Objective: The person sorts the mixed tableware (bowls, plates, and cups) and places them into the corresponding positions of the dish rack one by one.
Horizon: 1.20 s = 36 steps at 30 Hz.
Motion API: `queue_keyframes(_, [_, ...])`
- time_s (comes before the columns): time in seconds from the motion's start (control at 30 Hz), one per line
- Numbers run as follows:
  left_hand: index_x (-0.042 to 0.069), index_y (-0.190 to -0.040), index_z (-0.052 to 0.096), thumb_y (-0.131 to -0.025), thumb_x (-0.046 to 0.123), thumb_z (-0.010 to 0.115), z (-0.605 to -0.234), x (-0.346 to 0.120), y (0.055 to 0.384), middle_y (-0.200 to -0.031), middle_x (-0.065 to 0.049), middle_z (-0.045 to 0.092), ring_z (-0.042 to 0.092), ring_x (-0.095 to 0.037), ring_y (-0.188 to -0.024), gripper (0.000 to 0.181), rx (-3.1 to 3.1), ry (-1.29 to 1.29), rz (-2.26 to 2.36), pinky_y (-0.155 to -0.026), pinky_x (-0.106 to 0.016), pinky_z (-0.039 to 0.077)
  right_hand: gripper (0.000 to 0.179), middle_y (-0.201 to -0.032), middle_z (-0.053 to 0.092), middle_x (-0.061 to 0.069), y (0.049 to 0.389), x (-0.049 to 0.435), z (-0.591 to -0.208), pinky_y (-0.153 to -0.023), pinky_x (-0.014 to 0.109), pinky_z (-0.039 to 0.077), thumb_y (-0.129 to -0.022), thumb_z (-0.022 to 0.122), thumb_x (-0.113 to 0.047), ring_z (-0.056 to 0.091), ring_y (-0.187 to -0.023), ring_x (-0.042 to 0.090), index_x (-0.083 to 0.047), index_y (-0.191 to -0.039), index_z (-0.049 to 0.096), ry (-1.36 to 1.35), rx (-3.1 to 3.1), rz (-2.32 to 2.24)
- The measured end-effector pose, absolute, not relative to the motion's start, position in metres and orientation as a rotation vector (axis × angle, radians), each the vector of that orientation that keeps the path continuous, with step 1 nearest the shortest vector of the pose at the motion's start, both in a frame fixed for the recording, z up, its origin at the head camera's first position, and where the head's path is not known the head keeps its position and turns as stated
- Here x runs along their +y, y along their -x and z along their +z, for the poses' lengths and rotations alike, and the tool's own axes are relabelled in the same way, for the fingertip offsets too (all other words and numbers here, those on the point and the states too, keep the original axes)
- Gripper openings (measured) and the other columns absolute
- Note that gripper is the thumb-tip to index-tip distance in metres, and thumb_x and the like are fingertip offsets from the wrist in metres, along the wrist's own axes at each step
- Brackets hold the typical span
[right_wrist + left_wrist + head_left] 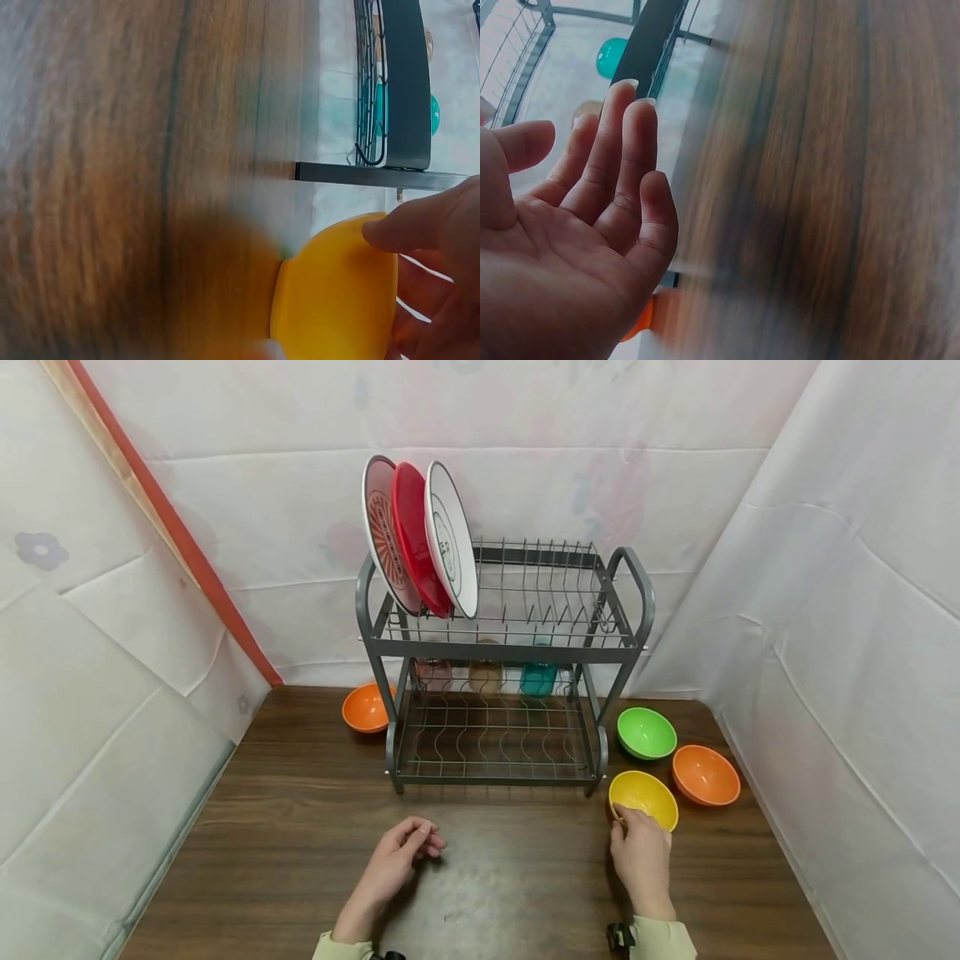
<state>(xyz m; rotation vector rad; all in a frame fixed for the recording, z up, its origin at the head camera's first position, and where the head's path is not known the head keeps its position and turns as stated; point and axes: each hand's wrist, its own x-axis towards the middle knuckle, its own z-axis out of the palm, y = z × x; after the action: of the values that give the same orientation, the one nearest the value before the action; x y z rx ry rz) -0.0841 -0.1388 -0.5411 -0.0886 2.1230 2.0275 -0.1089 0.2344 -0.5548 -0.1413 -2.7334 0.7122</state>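
Observation:
My right hand (643,864) pinches the near rim of a yellow bowl (647,792) right of the dish rack. In the right wrist view the thumb presses the outer wall of the yellow bowl (337,292), with fingers over the rim. The bowl stands upright on the table. My left hand (396,857) hovers in front of the rack, palm inward and fingers loosely bent, holding nothing. Beyond the yellow bowl sit a green bowl (647,733) and an orange bowl (706,775).
The two-tier dish rack (510,653) stands at the back of the wooden table (285,860). Three plates, including a red plate (412,535), lean at its upper left. Cups, one a teal cup (538,678), are on the lower tier. Another orange bowl (365,708) sits left.

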Motion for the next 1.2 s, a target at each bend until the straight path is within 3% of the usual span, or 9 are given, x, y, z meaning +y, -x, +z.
queue_keyframes(0.2, [-0.013,-0.112,0.057,-0.106,0.018,0.05,-0.54,-0.134,0.085,-0.098,-0.02,0.07,0.067,-0.034,-0.087,0.032,2.123,0.075,2.027,-0.079,-0.035,0.05,0.025,-0.1,0.072,0.02,0.106,0.237,-0.554,-0.082,0.055,0.046,-0.083,0.075,0.0,0.068,-0.09,0.038,0.003,-0.108,0.074,0.094,-2.75,0.739])
queue_keyframes(0.37, [-0.014,-0.11,0.058,-0.105,0.015,0.05,-0.539,-0.133,0.085,-0.096,-0.021,0.07,0.067,-0.034,-0.085,0.03,2.144,0.082,2.066,-0.08,-0.036,0.052,0.024,-0.1,0.072,0.015,0.105,0.233,-0.548,-0.077,0.051,0.054,-0.085,0.075,-0.005,0.068,-0.085,0.029,-0.001,-0.109,0.075,0.086,-2.814,0.85])
queue_keyframes(0.7, [-0.014,-0.106,0.059,-0.104,0.014,0.053,-0.538,-0.133,0.086,-0.089,-0.02,0.069,0.067,-0.034,-0.079,0.029,2.174,0.054,2.21,-0.077,-0.045,0.055,0.022,-0.099,0.073,0.015,0.101,0.221,-0.537,-0.077,0.049,0.056,-0.082,0.077,-0.001,0.07,-0.087,0.029,0.002,-0.104,0.076,-0.035,-2.716,0.969])
queue_keyframes(0.9, [-0.013,-0.103,0.059,-0.103,0.013,0.054,-0.537,-0.132,0.086,-0.088,-0.019,0.069,0.068,-0.026,-0.075,0.027,2.213,0.036,2.243,-0.075,-0.042,0.055,0.022,-0.099,0.074,0.015,0.095,0.217,-0.532,-0.078,0.049,0.056,-0.082,0.078,-0.004,0.07,-0.088,0.03,0.002,-0.103,0.076,-0.037,-2.74,0.994])
queue_keyframes(1.2, [-0.01,-0.101,0.061,-0.103,0.014,0.055,-0.535,-0.132,0.087,-0.088,-0.018,0.07,0.068,-0.03,-0.076,0.025,2.249,-0.009,2.24,-0.074,-0.038,0.054,0.018,-0.089,0.073,0.009,0.092,0.208,-0.519,-0.067,0.04,0.055,-0.075,0.075,0.0,0.066,-0.075,0.02,-0.002,-0.093,0.078,-0.015,-2.643,1.053])
